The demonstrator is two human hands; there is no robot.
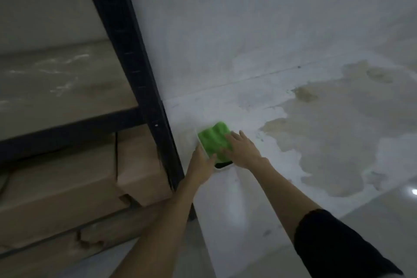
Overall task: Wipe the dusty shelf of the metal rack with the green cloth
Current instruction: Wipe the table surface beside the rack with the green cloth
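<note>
Both my hands are down low beside the rack, and I'm at the pick-up stage: no wiping yet. The green cloth (214, 140) sits folded on a white container (222, 168) standing on the floor just right of the rack's black upright post (135, 70), close to the wall. My right hand (242, 150) lies over the cloth's near right edge, fingers fairly straight and spread, touching it; whether the thumb is tucked under I can't tell. My left hand (202, 165) is against the container's left side, fingers reaching up along its edge beside the cloth, steadying it I'd say, though the picture is too soft to show a real grip.

Next I judge I need to close my fingers on the cloth, lift it clear, then swing left and up to the dusty shelf (56, 88), which is well apart from here on the other side of the post.

The cloth is bright lime green, plush, with soft rounded ridges across its top, folded into a thick squarish pad. It looks clean and dry, and should bunch easily in my palm. The shelf board shows pale streaks in its dust, and cardboard boxes (67, 178) sit below it.
</note>
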